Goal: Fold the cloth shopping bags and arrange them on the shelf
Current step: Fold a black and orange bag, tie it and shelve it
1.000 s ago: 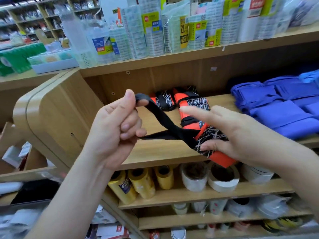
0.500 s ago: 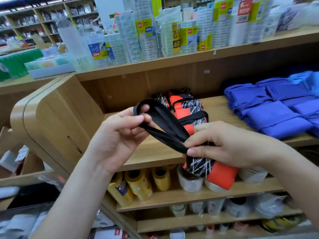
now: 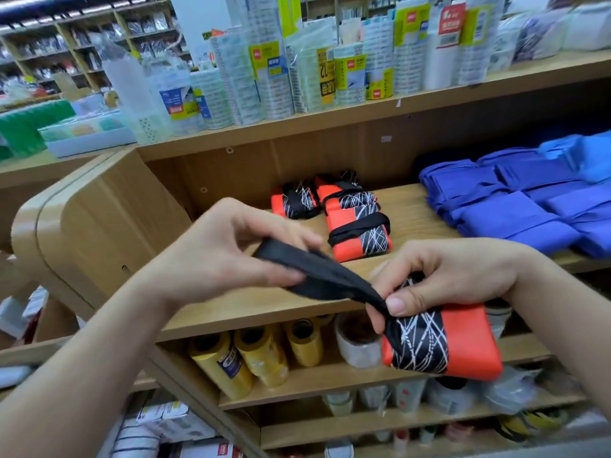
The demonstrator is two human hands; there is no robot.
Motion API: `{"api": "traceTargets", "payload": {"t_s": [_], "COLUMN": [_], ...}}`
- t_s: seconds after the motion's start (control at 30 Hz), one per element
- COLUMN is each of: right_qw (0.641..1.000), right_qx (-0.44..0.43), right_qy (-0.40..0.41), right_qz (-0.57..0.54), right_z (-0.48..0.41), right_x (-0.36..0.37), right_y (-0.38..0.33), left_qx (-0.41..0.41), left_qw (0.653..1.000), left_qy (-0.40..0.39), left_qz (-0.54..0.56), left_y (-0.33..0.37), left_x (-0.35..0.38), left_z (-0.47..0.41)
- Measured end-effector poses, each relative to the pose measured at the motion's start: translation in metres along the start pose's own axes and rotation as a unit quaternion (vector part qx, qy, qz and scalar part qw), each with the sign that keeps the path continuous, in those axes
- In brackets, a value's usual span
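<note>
Surface finishes: folded bag [image 3: 469,345], smooth orange cloth with a faint sheen, banded in black cloth printed with white lines; black strap [image 3: 317,276], matt woven cloth, soft and creased; shelf [image 3: 251,312], smooth wood-grain board, satin; blue bags [image 3: 509,219], matt cloth; yellow rolls [image 3: 261,358], glossy plastic film; packs [image 3: 244,77] on the upper board, clear shiny plastic wrap

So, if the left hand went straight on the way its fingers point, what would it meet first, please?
Probably the right hand, gripping the folded orange-and-black cloth bag; the left hand points rightward along the black strap it pinches. Depth is unclear.
</note>
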State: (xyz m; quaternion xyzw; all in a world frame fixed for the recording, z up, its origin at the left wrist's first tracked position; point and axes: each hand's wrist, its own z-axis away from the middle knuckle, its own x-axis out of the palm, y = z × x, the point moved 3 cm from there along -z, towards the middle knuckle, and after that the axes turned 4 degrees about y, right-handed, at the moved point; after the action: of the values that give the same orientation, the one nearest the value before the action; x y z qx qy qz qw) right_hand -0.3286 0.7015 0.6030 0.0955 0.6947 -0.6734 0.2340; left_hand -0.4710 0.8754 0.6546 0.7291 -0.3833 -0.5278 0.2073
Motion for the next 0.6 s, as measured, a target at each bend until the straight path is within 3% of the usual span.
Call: {"api": "traceTargets", "payload": {"t_s": [0.1,0.17,0.3,0.4,0.5,0.6], "right_qw": [0.99,0.98,0.963,0.973,0.884,0.822], "right_qx": [0.001,-0.018,-0.032,-0.007,0.031,0.071], "right_qy": [0.038,0.072,0.155,0.219,0.215,0.22], "right_qz": [-0.137,-0.187,-0.22,0.075,0.413,0.521], "right_z": [0.003,0.002,0.008,0.015,0.007,-0.007], "right_x": [0.004,0.007,0.004,0.004,0.014,0.025], "right_y": [0.014,0.021,0.019,-0.005,-0.028,-0.031], "left_qx": [-0.012,-0.026,-0.079,-0.113,-0.11,-0.065], "left_qw": [0.97,0.93,0.852,0.818,0.795,0.774], "left_qy": [0.025,0.071,0.148,0.123,0.081,0.038], "left_qz": [0.24,0.36,0.496,0.551,0.591,0.629], "left_y": [-0.006,-0.01,-0.021,-0.023,-0.015,-0.005], "left_x": [-0.003,0.005,0.014,0.019,0.022,0.028], "left_z": [0.003,0.002,0.002,0.004,0.001,-0.004]}}
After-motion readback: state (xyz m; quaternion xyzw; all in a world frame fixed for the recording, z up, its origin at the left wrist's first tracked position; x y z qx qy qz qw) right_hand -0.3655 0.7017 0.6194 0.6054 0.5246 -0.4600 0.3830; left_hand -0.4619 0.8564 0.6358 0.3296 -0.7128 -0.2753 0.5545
